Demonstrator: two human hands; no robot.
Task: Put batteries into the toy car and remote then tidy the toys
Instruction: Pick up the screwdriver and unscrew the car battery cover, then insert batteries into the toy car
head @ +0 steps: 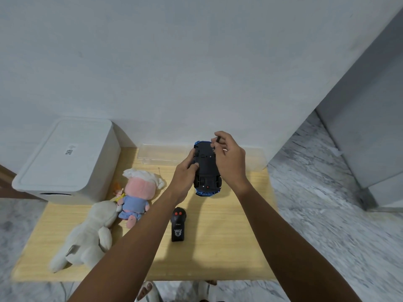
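Observation:
A blue toy car [207, 168] is held upside down above the wooden table [229, 247], its black underside facing me. My left hand [185, 173] grips the car's left side. My right hand [229, 158] is at the car's right side and pinches a small dark object [218, 140] between its fingertips over the far end of the underside; what it is cannot be made out. A black remote [178, 225] with two red buttons lies on the table below the car.
A white lidded storage box [65, 162] stands at the back left. A clear plastic tray [161, 155] lies along the wall. A pink doll in blue clothes [135, 197] and a white plush toy [87, 238] lie at the left. Marble floor surrounds the table.

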